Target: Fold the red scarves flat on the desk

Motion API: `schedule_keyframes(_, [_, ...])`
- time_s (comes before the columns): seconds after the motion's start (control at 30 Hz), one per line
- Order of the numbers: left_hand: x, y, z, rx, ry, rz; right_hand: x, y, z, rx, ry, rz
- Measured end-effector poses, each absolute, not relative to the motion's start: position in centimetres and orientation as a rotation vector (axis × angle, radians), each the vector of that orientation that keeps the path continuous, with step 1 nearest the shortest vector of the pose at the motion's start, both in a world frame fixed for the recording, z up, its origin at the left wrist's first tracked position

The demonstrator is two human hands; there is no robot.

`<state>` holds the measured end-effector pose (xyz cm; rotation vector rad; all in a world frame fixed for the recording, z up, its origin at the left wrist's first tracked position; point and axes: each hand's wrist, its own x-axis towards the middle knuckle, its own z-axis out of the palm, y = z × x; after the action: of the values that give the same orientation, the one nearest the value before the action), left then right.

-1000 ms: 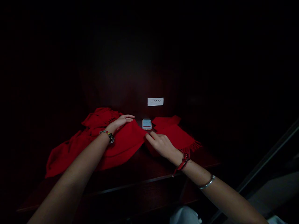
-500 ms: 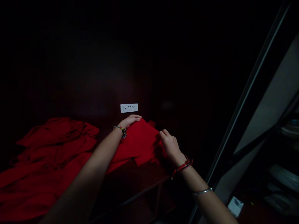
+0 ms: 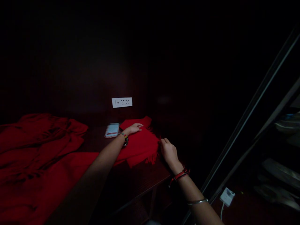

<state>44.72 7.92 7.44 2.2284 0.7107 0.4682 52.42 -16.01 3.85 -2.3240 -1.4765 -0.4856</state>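
Observation:
A red fringed scarf [image 3: 140,145] is spread over the right end of a dark wooden table [image 3: 138,179], and its cloth runs on to the left. My left hand [image 3: 134,128] lies on the scarf near its far side, fingers stretched out and holding nothing. At the right edge, my right hand [image 3: 168,151] is closed on the fringed end of the scarf, with its fingertips partly hidden. Just left of my left hand, a phone [image 3: 112,129] with a lit screen lies on the table. A crumpled heap of red cloth [image 3: 47,134] covers the left side.
A white wall socket [image 3: 122,102] is set in the dark panel behind the table. To the right, a slanting metal-edged frame [image 3: 246,118] rises. Beyond it, a white power strip [image 3: 227,196] with a cable lies low down, near dim shelves holding things I cannot make out.
My left hand has come down from the raised scarf edge and flattened onto the cloth. The scarf lies flatter, and the phone has come into view. My right hand keeps its grip.

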Motion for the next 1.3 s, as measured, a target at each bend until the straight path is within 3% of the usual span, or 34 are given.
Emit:
schedule_keyframes(0.23, [40.9, 4.9, 7.8, 2.575, 0.677, 0.643, 52.1, -16.2, 4.7, -2.292, -1.499, -0.573])
schedule_keyframes(0.47, [26.0, -0.6, 8.3, 3.059, 0.78, 0.32, 47.1, -15.0, 5.6, -1.759, -1.873, -0.505])
schedule_keyframes(0.6, [17.1, -2.9, 7.7, 3.01, 1.374, 0.55, 44.1, -13.6, 4.8, -1.558, -2.154, -0.363])
schedule_keyframes(0.7, [12.2, -4.7, 6.2, 2.75, 1.721, 0.468, 43.8, -13.0, 3.5, -1.577, -2.242, -0.263])
schedule_keyframes(0.9, [8.8, -6.2, 5.2, 2.544, 1.458, 0.366, 44.7, -12.8, 1.9, -1.571, -2.162, -0.168])
schedule_keyframes(1.1, [6.3, -3.6, 10.4, 2.758, 1.509, 0.495, 45.1, -12.5, 2.2, -1.611, -2.15, -0.115])
schedule_keyframes(1.23, [5.5, -2.4, 16.0, 2.853, 1.702, 1.017, 45.3, -12.2, 2.8, -1.662, -2.149, -0.042])
schedule_keyframes(1.3, [6.6, -2.9, 16.7, 2.809, 1.659, 1.162, 45.4, -12.0, 3.3, -1.706, -2.139, -0.021])
